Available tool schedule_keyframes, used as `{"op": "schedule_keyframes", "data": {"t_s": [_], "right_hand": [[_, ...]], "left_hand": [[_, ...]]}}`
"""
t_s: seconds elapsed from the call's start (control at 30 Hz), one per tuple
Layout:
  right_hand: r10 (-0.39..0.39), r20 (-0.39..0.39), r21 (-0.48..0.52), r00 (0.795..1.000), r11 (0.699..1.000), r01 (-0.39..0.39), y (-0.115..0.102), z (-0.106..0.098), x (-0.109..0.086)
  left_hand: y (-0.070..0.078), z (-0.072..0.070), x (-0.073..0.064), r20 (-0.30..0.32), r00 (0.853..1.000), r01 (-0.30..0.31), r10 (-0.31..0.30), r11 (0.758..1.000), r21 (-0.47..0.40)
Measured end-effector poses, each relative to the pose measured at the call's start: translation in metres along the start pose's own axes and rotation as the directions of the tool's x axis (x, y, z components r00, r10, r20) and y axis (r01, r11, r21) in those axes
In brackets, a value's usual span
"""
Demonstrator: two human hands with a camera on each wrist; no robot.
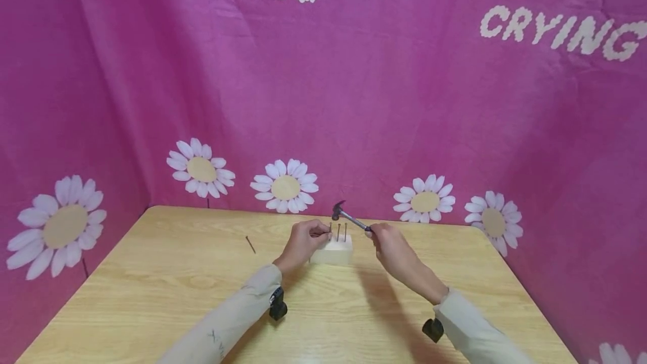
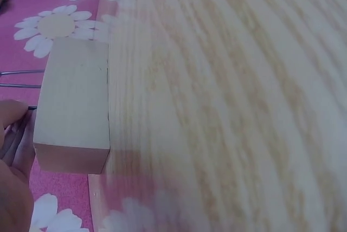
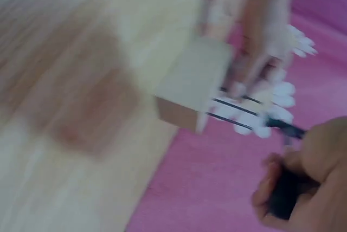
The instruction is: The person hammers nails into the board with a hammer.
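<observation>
The left hand pinched the leftmost upright nail at the wooden block on the table, the right hand gripped a claw hammer nearby, and light, square taps seemed wisest.

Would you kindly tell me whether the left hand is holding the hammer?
No, the right hand grips the hammer by its handle.
</observation>
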State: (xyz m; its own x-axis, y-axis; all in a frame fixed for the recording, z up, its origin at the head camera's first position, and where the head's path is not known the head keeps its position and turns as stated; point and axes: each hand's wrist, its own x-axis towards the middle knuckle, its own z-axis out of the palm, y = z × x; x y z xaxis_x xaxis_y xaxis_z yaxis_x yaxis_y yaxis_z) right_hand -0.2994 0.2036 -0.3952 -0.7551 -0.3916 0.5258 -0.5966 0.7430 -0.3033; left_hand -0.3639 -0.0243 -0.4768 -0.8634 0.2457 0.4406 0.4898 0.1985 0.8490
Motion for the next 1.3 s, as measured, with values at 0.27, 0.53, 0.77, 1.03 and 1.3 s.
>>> {"op": "schedule_keyframes", "data": {"t_s": [0.27, 0.53, 0.77, 1.03, 1.3], "right_hand": [[0.098, -0.058, 0.141, 0.994, 0.986, -0.089, 0.002, -0.011, 0.008], [0.172, -0.024, 0.204, 0.985, 0.965, -0.163, 0.017, -0.001, -0.007], [0.183, -0.052, 0.211, 0.982, 0.963, -0.169, 0.018, -0.009, -0.003], [0.192, -0.019, 0.202, 0.981, 0.962, -0.185, 0.025, -0.009, -0.01], [0.063, -0.071, 0.091, 0.995, 0.994, -0.057, 0.033, -0.019, -0.016]], "left_hand": [[0.002, -0.005, 0.002, 0.007, 1.0, 0.02, -0.019, 0.999, -0.04], [0.01, -0.001, 0.003, 0.06, 0.997, 0.062, -0.058, 0.996, -0.064], [0.011, 0.01, 0.011, 0.095, 0.995, 0.036, -0.031, 0.998, -0.047], [0.012, 0.014, 0.012, 0.083, 0.995, 0.063, -0.061, 0.998, -0.018], [0.01, 0.017, 0.016, 0.081, 0.997, -0.002, 0.004, 1.0, -0.021]]}}
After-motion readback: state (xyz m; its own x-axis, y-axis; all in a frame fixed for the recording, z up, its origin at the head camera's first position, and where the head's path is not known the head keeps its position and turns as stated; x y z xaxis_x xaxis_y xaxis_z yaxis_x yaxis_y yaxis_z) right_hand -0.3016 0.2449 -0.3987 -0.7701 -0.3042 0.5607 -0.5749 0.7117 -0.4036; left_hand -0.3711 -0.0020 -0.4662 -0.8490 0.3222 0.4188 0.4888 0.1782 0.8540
